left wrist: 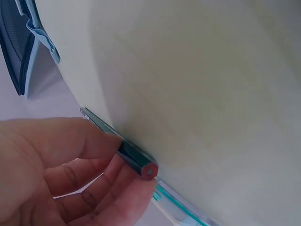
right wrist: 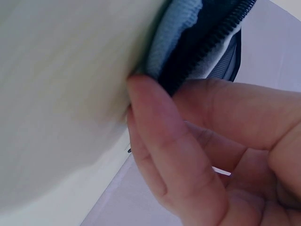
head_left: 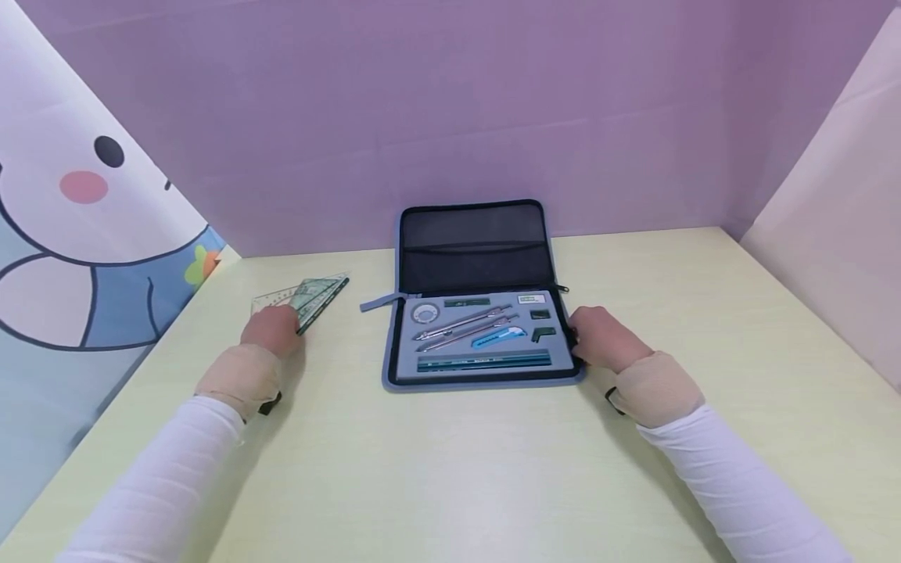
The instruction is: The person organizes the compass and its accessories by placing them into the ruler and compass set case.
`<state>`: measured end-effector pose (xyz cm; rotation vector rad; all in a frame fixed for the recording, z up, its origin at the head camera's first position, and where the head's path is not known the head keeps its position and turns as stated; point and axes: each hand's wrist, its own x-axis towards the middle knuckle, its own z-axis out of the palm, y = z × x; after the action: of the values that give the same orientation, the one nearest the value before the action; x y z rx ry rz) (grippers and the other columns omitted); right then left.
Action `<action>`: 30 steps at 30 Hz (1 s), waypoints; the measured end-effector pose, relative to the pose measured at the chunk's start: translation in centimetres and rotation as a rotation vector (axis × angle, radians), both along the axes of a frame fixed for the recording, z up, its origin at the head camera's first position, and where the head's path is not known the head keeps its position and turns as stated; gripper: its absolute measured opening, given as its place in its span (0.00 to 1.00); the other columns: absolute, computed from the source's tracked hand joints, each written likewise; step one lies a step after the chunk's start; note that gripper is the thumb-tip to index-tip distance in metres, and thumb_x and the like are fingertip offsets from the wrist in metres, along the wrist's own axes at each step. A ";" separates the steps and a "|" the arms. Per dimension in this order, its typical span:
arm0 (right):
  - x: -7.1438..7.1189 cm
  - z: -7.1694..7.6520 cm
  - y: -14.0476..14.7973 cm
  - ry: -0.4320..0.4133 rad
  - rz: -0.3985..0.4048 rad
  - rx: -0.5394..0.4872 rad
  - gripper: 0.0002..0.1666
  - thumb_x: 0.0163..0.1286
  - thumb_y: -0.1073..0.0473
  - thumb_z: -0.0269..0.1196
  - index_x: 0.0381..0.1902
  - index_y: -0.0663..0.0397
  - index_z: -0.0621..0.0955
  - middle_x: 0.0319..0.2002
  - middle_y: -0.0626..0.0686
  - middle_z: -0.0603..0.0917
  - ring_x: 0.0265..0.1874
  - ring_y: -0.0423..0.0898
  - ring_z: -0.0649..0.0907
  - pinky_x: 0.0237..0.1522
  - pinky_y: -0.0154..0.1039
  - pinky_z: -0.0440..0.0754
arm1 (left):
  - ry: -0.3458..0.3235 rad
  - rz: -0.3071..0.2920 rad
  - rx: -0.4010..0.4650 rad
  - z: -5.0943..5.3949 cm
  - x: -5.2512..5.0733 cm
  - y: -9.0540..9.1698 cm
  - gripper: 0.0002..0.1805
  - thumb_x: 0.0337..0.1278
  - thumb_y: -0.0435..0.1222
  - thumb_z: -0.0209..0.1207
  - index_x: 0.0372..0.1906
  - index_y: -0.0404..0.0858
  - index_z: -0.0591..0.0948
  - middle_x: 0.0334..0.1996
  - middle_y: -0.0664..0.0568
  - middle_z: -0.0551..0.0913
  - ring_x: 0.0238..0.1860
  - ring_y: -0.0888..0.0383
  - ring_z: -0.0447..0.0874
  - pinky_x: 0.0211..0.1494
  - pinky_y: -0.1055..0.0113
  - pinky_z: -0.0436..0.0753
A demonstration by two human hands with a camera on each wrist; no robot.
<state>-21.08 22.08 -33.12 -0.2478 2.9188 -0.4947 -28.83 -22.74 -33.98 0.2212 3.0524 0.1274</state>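
My left hand (head_left: 273,331) is at the left of the table, pinching a dark green pencil (left wrist: 135,157) with a red end between thumb and fingers. Clear set squares (head_left: 310,292) with green markings are at the same hand, beside the pencil; whether the fingers grip them too is hard to tell. An unzipped blue-grey case (head_left: 475,224) lies open in the middle, its lid tilted up at the back. My right hand (head_left: 601,338) pinches the case's right edge, and the zip teeth (right wrist: 207,49) show just above the fingertips in the right wrist view.
In the case's grey tray are two metal compasses (head_left: 468,322), a blue cutter (head_left: 498,337), green pencils (head_left: 484,360), a round white piece (head_left: 425,313) and a small white eraser (head_left: 531,299). A strap (head_left: 380,302) sticks out left. A purple wall (head_left: 457,102) stands behind.
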 end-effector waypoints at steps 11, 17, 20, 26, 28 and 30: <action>-0.1 -0.2 0.2 0.006 0.003 0.008 0.09 0.54 0.76 0.59 0.35 0.75 0.80 0.28 0.59 0.81 0.24 0.48 0.75 0.29 0.38 0.75 | 0.064 -0.069 0.007 0.6 0.7 1.2 0.07 0.48 0.25 0.56 0.33 0.27 0.81 0.32 0.36 0.82 0.33 0.42 0.79 0.40 0.49 0.76; -0.2 -0.2 0.2 -0.005 -0.004 0.001 0.10 0.54 0.76 0.59 0.36 0.75 0.80 0.28 0.59 0.81 0.24 0.48 0.75 0.29 0.38 0.76 | 0.114 -0.113 0.024 0.9 1.5 2.5 0.10 0.47 0.24 0.56 0.37 0.26 0.80 0.35 0.34 0.83 0.37 0.39 0.80 0.43 0.48 0.77; -0.1 -0.2 0.2 -0.007 -0.003 -0.004 0.10 0.54 0.76 0.59 0.36 0.75 0.80 0.28 0.59 0.82 0.24 0.48 0.75 0.28 0.38 0.76 | 0.125 -0.125 0.043 1.2 1.9 3.2 0.09 0.48 0.24 0.55 0.37 0.26 0.80 0.35 0.35 0.83 0.36 0.40 0.81 0.41 0.49 0.77; -0.1 -0.2 0.2 -0.010 -0.006 -0.005 0.11 0.54 0.76 0.58 0.37 0.76 0.80 0.29 0.60 0.82 0.24 0.47 0.76 0.28 0.37 0.77 | 0.164 -0.180 0.068 1.7 2.6 4.6 0.09 0.47 0.23 0.56 0.36 0.28 0.80 0.32 0.37 0.83 0.33 0.42 0.81 0.38 0.51 0.78; -0.1 -0.2 0.2 -0.012 -0.008 -0.004 0.11 0.54 0.76 0.58 0.37 0.77 0.80 0.29 0.61 0.82 0.24 0.48 0.76 0.29 0.38 0.77 | 0.177 -0.200 0.065 1.8 2.8 5.1 0.09 0.46 0.23 0.55 0.35 0.28 0.81 0.31 0.38 0.83 0.32 0.42 0.81 0.37 0.51 0.78; -0.2 -0.2 0.1 -0.020 -0.013 -0.002 0.11 0.55 0.76 0.58 0.38 0.77 0.80 0.30 0.61 0.82 0.24 0.48 0.77 0.29 0.38 0.77 | 0.179 -0.211 0.060 1.8 3.0 5.6 0.09 0.46 0.23 0.55 0.35 0.29 0.81 0.30 0.38 0.83 0.32 0.42 0.81 0.36 0.51 0.78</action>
<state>-21.24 22.21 -33.31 -0.2227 2.9030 -0.4997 -25.86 -17.14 -32.16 0.5875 3.1779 0.1960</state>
